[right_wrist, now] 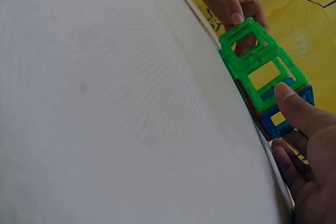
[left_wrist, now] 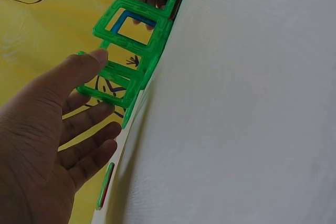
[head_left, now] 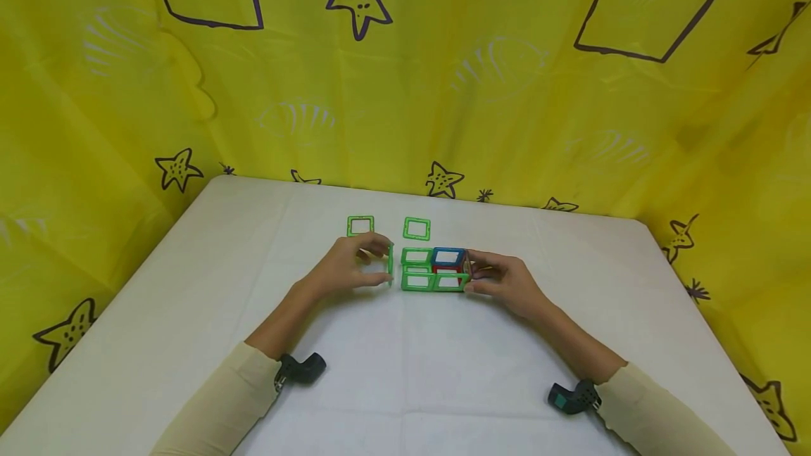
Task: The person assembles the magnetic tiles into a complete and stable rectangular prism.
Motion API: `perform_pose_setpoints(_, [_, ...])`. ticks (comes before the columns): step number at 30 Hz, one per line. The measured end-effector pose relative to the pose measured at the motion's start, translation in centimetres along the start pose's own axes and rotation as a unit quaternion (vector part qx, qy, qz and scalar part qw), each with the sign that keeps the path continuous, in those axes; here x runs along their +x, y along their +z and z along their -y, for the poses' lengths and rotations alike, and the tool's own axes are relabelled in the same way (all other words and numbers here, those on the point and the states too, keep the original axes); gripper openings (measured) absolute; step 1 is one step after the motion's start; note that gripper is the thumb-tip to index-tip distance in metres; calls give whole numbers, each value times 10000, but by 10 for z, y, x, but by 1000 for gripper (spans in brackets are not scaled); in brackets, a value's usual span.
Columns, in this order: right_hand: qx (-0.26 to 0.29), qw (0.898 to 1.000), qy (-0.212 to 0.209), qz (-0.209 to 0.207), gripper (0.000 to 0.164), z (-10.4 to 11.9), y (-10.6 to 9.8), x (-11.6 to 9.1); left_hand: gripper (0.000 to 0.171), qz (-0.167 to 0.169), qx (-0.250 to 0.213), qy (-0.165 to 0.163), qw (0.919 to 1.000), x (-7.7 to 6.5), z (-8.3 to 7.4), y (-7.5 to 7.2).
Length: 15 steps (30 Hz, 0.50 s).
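Note:
A low box of magnetic tiles [head_left: 434,281] stands on the table, built from square frames, mostly green, with a blue frame [head_left: 448,250] at the back right and some red low down. My left hand [head_left: 342,267] pinches a green magnetic tile [head_left: 390,266] by its edges, thumb in front and fingertips behind. That tile stands upright, a narrow gap left of the box in the head view. My right hand [head_left: 512,286] grips the box's right end. In the right wrist view its thumb [right_wrist: 286,93] presses a green frame near the blue side, the other fingers being lower down.
Two loose green square tiles lie behind, one [head_left: 360,217] partly beyond my left hand and one [head_left: 417,219] behind the box. The white-covered table [head_left: 443,357] ends at a yellow patterned curtain [head_left: 405,111]. A dark camera sits on each wrist.

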State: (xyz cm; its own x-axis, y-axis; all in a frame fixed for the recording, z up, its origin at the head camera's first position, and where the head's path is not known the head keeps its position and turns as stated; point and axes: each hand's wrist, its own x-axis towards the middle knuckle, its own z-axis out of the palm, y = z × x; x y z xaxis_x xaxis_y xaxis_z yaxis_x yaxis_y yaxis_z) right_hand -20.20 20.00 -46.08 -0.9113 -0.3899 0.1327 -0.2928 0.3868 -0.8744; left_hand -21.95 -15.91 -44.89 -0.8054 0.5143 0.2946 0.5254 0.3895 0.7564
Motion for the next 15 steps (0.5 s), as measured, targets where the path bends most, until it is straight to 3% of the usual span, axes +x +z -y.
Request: perform_pose_setpoints(15, [67, 9999, -79, -11, 61, 2, 5, 1, 50, 58, 20, 31, 10000, 2, -6, 7])
